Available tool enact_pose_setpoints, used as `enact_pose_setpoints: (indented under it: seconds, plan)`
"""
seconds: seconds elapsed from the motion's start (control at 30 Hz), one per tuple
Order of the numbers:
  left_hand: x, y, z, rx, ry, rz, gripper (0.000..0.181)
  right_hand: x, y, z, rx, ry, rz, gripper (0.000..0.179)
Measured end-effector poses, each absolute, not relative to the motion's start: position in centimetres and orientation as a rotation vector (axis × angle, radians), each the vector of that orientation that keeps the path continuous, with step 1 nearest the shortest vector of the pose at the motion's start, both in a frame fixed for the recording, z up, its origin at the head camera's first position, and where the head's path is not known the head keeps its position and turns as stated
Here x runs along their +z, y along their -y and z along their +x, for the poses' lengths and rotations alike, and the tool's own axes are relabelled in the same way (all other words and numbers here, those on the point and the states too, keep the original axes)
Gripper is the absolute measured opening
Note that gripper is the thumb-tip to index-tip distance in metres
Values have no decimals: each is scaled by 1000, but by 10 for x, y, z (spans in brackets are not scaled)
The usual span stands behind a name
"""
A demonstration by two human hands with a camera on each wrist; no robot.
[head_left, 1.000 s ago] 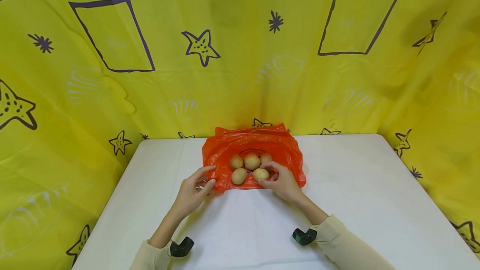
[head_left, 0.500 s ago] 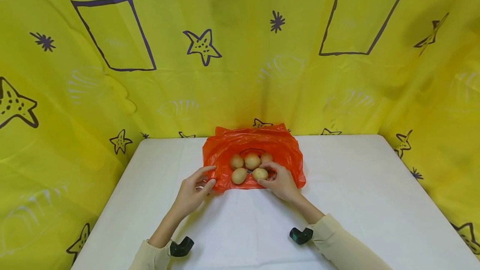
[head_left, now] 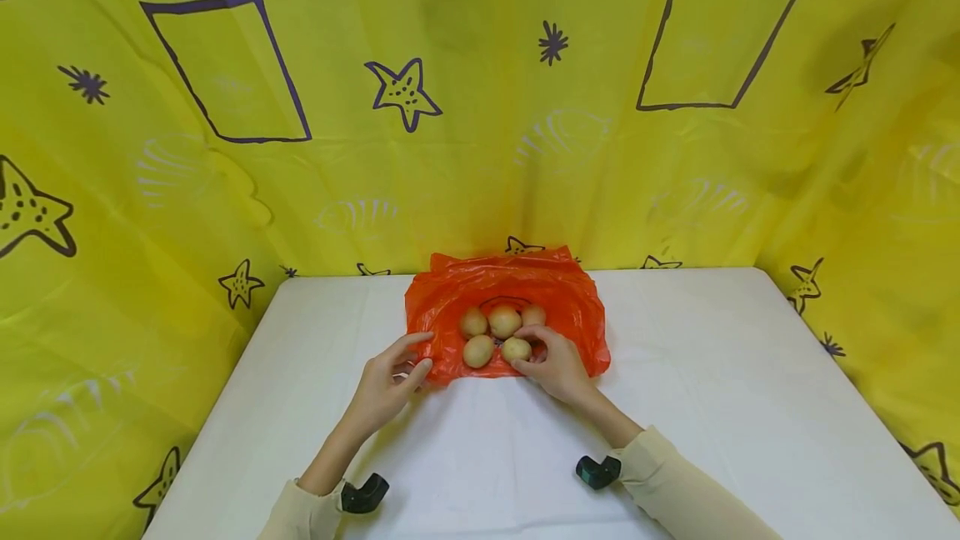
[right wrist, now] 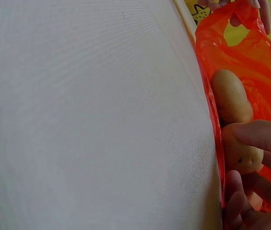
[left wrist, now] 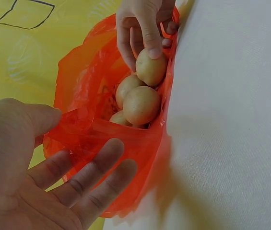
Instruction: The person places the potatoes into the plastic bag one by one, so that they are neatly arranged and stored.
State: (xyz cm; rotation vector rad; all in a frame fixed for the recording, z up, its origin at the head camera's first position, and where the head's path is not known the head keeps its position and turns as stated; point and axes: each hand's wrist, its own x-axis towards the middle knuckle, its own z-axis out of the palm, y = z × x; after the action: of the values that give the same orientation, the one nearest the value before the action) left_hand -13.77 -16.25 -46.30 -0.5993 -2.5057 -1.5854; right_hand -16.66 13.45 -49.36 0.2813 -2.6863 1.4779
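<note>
A thin red plastic bag lies with its mouth spread toward me, several potatoes inside. My right hand pinches the front right potato between thumb and fingers. In the right wrist view the thumb presses on top of this potato, close beside another potato. At the bag's left edge, my left hand holds the film between thumb and fingers. The left wrist view shows this hand with its lower fingers spread against the bag.
The bag rests near the back edge of a table with a white cover. A yellow curtain with starfish drawings surrounds the table at the back and sides. Dark wrist cameras sit at both sleeves.
My right hand has shifted slightly left with the pinched potato, bringing it closer to the front left potato. The left hand and the bag stay nearly where they were.
</note>
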Motion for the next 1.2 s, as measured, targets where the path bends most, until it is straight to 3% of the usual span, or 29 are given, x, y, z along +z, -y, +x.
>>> enact_pose_setpoints:
  seconds: [1.2]
  plan:
    - [-461, 165, -136, -1563, 2534, -557, 37, -481, -136, -162, 1399, 2651, 437, 49]
